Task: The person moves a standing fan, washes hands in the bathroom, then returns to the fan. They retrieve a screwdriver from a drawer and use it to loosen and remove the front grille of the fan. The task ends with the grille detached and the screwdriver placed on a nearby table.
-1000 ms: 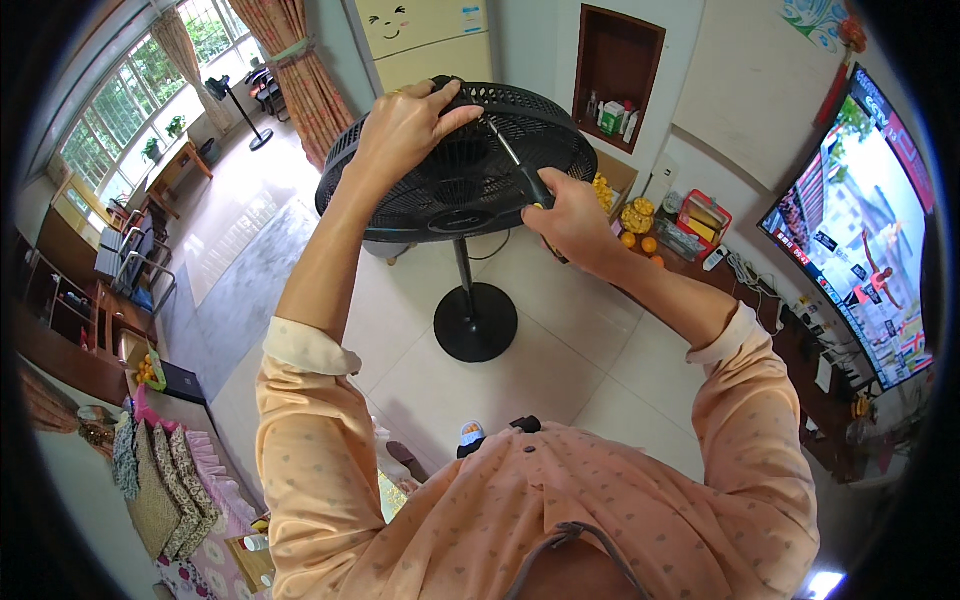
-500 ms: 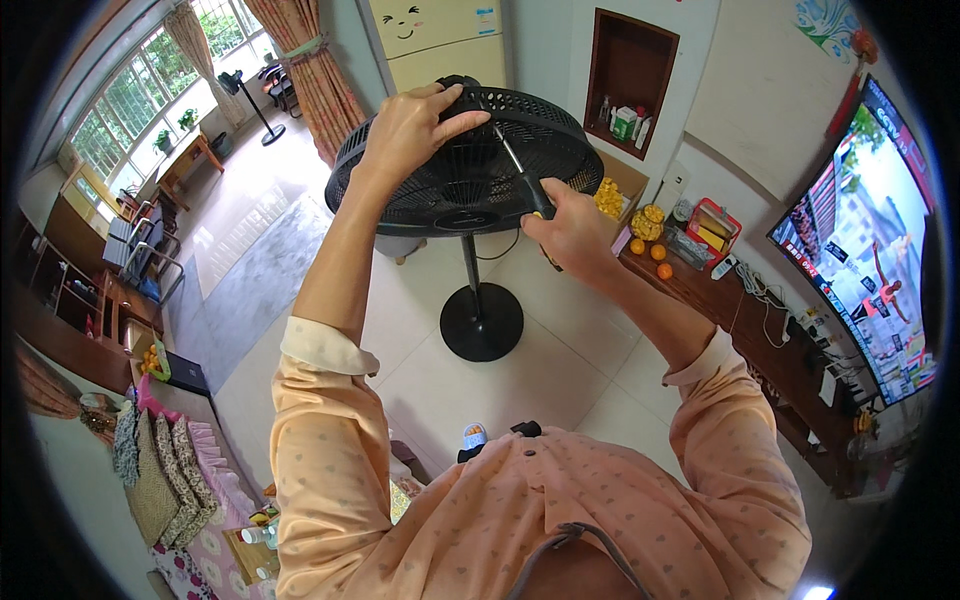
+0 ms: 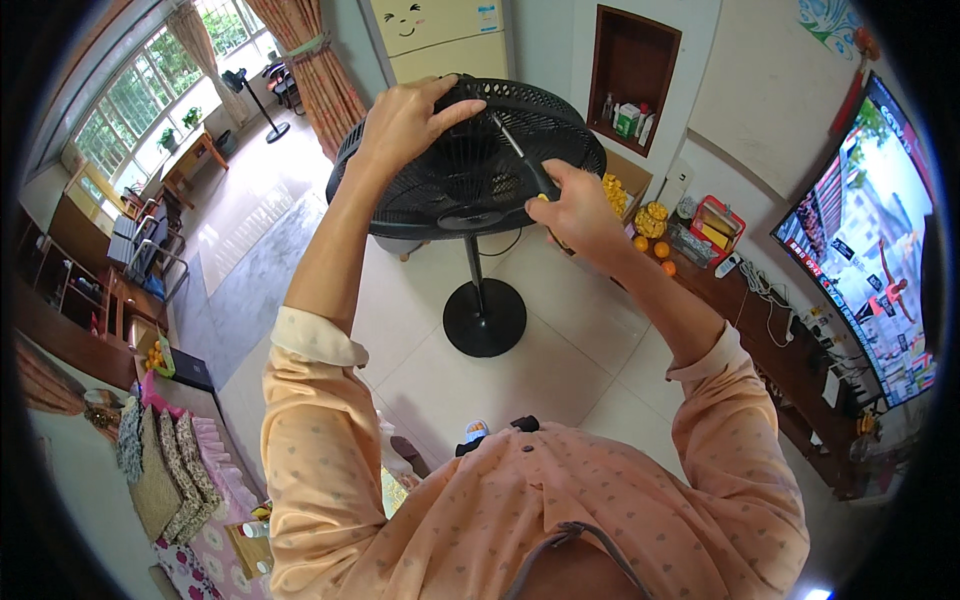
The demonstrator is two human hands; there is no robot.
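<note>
Nearest: peach dotted shirt sleeves, both forearms raised. Right hand [image 3: 580, 205] in a closed grip around the handle of a screwdriver [image 3: 520, 155]; shaft angles up and left, tip on the fan grille [image 3: 470, 160] near the top rim. The exact contact point, possibly a screw, is too small to tell. Left hand [image 3: 405, 120] rests on the grille's upper rim, fingers curled over the edge, pressing on it. Fan: black, standing, head tilted back so the grille faces up, on a pole with a round black base [image 3: 484, 317] on the pale tiled floor [image 3: 560, 350]. Farther: side bench [image 3: 770, 350] along the right wall carrying oranges and a red basket; television [image 3: 865, 250] lit; second fan [image 3: 245, 90] by the far window.
</note>
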